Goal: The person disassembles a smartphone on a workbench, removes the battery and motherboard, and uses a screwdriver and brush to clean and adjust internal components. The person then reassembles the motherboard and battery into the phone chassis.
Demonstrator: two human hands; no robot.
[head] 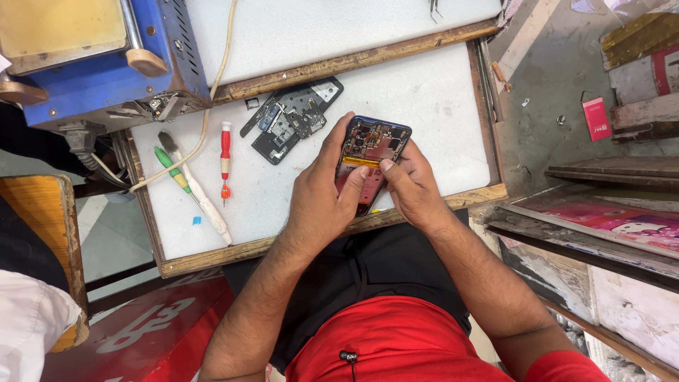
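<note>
Being held over the near edge of the white work mat with a wooden frame point(424, 92) is an opened smartphone with a blue rim and its circuit boards exposed point(371, 159), sitting just right of the picture's centre in the head view. It is being cradled by the left hand point(318, 201) from nine o'clock, the fingers being wrapped round its left edge and the thumb being laid across its lower face. At three o'clock the right hand point(414, 191) is being pressed to it, the thumb tip being set on the gold strip across the phone's middle and the other fingers being curled behind, where their grip cannot be told.

At eleven o'clock of the phone, a removed black inner frame with small boards point(290, 117) is lying on the mat. Further toward nine o'clock, a red-handled screwdriver point(225, 155), a green-handled screwdriver point(173, 170) and a white-handled brush point(201, 194) are lying side by side. At ten o'clock, a blue metal machine point(106, 78) is standing.

As a judgement, the gold strip could be creased or torn if the thumb is pressed too hard, and the phone, being held past the mat's edge, could be dropped to the lap.
</note>
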